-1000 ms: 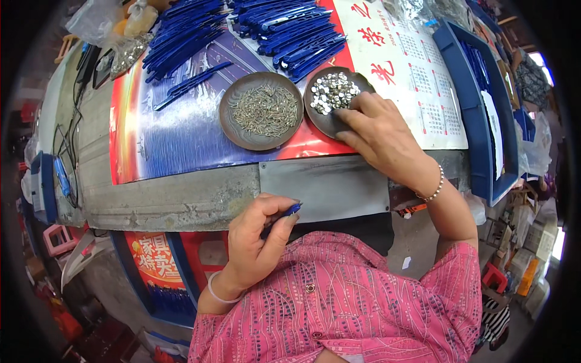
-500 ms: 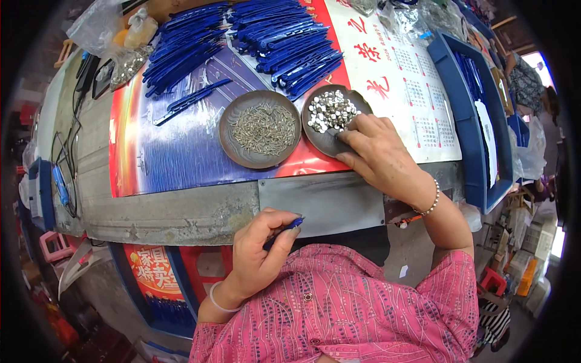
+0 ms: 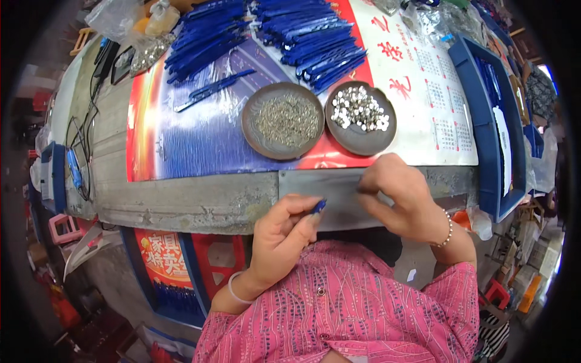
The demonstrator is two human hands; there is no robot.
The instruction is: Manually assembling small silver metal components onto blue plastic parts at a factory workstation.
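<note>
My left hand is closed in a pinch at the table's front edge, the end of a blue part showing beyond thumb and fingertips. The rest of that part is hidden in the palm. My right hand is just right of it, its fingers curled together and blurred; anything between them is too small to make out. Beyond the hands are two round dark dishes. The left dish holds thin metal pins; the right dish holds small shiny silver pieces.
Two piles of slim blue strips lie at the back, with a few loose strips nearer. A poster sheet covers the tabletop. At right stands a blue tray; another blue bin sits below the table's left edge. Cables lie at left.
My right hand has left the dish of silver pieces and come back toward my left hand. The left hand, still gripping the blue part, sits slightly higher and further right in view.
</note>
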